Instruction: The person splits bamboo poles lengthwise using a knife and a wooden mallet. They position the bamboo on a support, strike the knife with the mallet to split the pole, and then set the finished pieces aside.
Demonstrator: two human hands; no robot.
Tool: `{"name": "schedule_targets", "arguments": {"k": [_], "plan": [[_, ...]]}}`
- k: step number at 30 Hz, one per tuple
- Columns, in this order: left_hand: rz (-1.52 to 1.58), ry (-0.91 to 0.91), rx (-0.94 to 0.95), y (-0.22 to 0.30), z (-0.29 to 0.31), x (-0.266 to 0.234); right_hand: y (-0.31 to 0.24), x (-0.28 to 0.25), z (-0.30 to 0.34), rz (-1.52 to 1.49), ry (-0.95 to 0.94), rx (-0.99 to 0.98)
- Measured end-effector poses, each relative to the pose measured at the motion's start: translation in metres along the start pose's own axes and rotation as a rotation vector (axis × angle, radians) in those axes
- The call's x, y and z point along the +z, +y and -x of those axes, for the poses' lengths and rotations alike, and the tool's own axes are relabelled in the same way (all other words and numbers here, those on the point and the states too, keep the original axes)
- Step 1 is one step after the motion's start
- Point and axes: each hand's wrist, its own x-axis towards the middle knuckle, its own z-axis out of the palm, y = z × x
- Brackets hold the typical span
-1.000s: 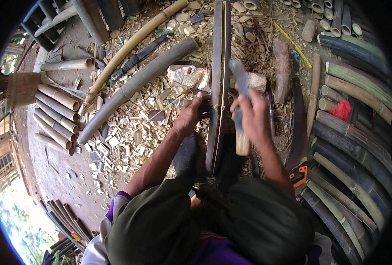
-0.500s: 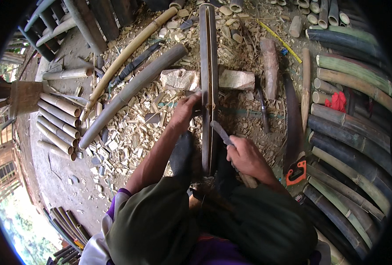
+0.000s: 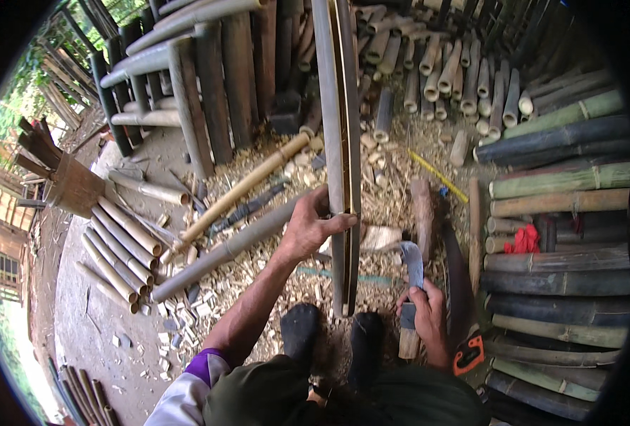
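A long grey-brown bamboo pole [image 3: 336, 106], with a lengthwise split down its face, is held up in front of me, its lower end above my dark-socked feet. My left hand [image 3: 309, 226] is closed around its side, the thumb laid across the split. To the right of the pole, my right hand [image 3: 428, 312] grips a billhook [image 3: 413, 264] with a curved grey blade pointing up and a wooden handle below the fist. Behind the pole's lower part lies a pale chopped wood block [image 3: 383, 237], partly hidden.
Wood chips litter the ground. Bamboo lengths [image 3: 557, 263] are stacked at right, with a red cloth [image 3: 524, 239] among them. An orange-handled saw [image 3: 469, 355] lies near my right forearm. A yellow measuring tape [image 3: 439, 175] lies farther off. More bamboo tubes [image 3: 120, 248] lie at left.
The bamboo pole has come up off the wood block in my left hand. My right hand has drawn the billhook away to the right. The view now reaches farther ahead.
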Motion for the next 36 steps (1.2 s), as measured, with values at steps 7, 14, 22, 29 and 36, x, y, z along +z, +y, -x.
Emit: {"name": "schedule_targets", "arguments": {"k": [7, 14, 22, 29, 36], "plan": [[-0.201, -0.074, 0.157, 0.014, -0.002, -0.007, -0.009, -0.001, 0.003, -0.064, 0.001, -0.036], [-0.177, -0.172, 0.228, 0.000, 0.042, -0.002, -0.059, -0.011, -0.004, -0.154, -0.002, -0.208], [0.435, -0.313, 0.354, 0.225, -0.079, -0.023, -0.260, 0.000, 0.017, -0.165, -0.116, -0.462], [0.218, -0.128, 0.430, 0.268, -0.062, 0.018, -0.328, 0.003, 0.007, -0.166, -0.324, -0.439], [0.107, -0.132, 0.502, 0.274, -0.040, 0.035, -0.340, -0.006, 0.011, -0.190, -0.364, -0.398]]}}
